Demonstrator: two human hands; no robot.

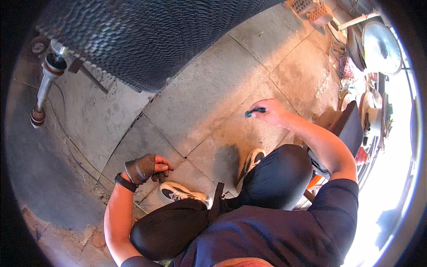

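Observation:
My right hand is closed round a small black-handled tool above the paved floor. A thin, blurred tip points left from it, and its exact kind does not show. Low on the left, my left hand wears a brown fingerless glove. Its fingers are loosely bent and apart, with nothing visible in them, beside my light-coloured shoe. A large dark piece with a bumpy, rippled surface fills the far left, beyond both hands and touching neither.
A metal shaft with rusty collars stands out at the far left. Perforated bricks lie at the far right. A round metal basin and assorted clutter line the right side. A thin cord runs along the floor at left.

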